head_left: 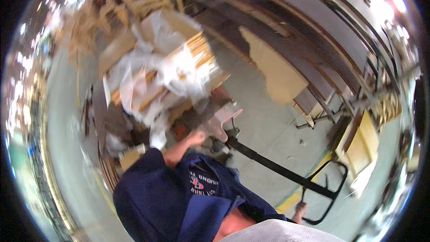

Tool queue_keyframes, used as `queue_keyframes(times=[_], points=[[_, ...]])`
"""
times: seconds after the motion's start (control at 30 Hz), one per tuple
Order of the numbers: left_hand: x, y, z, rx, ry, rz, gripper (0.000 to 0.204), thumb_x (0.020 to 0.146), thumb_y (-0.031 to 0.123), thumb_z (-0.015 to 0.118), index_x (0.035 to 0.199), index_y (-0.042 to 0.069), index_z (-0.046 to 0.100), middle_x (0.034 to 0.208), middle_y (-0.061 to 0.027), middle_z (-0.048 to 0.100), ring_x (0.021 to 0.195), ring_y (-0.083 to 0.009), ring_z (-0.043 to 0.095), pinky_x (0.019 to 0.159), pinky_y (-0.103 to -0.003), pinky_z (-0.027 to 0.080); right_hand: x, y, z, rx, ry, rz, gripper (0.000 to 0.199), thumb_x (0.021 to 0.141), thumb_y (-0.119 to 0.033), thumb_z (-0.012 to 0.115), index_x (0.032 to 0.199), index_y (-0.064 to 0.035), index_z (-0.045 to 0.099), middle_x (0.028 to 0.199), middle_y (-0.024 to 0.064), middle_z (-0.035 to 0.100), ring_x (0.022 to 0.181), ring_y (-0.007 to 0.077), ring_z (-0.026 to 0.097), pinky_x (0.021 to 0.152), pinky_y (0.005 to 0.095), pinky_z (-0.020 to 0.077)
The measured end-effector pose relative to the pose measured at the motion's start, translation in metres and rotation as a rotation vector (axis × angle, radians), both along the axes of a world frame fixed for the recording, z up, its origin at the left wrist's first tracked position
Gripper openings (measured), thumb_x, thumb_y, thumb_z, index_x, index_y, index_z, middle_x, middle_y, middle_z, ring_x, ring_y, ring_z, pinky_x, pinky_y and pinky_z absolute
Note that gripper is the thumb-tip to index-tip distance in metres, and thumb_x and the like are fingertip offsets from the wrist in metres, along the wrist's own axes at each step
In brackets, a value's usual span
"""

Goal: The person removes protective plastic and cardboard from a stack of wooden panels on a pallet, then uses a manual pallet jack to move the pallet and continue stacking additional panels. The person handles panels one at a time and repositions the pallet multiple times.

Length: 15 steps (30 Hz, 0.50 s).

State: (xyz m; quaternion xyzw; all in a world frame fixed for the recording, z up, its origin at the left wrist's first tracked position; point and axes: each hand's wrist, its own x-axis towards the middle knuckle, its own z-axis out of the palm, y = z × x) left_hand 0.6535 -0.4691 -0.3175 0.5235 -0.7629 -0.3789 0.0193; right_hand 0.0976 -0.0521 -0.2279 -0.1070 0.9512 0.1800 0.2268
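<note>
My right hand (301, 208) is closed around the black loop at the end of a pallet jack handle (273, 162). The handle's long shaft runs up and left to the jack's base, beside my left arm. My left hand (197, 138) reaches forward near a pinkish-grey plate-like part (219, 123) by that base. Motion blurs its fingers, and whether it touches the part is unclear. Just ahead stands a bulky stack of yellowish wooden pieces (199, 51), partly draped in whitish plastic wrap (134, 78).
Wooden frames or chairs (103, 18) are heaped behind the stack. Right of it, a tan irregular sheet (277, 69) lies by long dark racks (309, 27). A pale yellow panel (360, 148) leans at the right. Yellow floor tape (289, 201) runs near the handle.
</note>
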Motion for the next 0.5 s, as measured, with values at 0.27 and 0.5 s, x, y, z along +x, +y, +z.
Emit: queue_keyframes(times=[0.27,0.5], points=[[0.097,-0.036,0.037,-0.022,0.106,0.349,0.031,0.076,0.027,0.065,0.098,0.006,0.066,0.085,-0.0134,0.068,0.081,-0.0289,0.066,0.074,-0.038,0.052,-0.036,-0.009,-0.058,-0.031,0.484,0.236,0.039,0.081,-0.041,0.06,0.099,-0.0069,0.064,0.088,0.0163,0.067,0.081,0.0345,0.066,0.07,0.0471,0.0518],[0.312,-0.11,0.01,-0.18,-0.04,0.635,0.044,0.076,0.038,0.067,0.1,0.002,0.061,0.092,-0.0185,0.065,0.084,-0.0341,0.063,0.075,-0.042,0.05,0.021,-0.05,0.0,0.066,0.64,0.163,0.05,0.081,-0.038,0.058,0.124,-0.0159,0.045,0.114,0.0176,0.049,0.094,0.0366,0.058,0.076,0.0512,0.0454]])
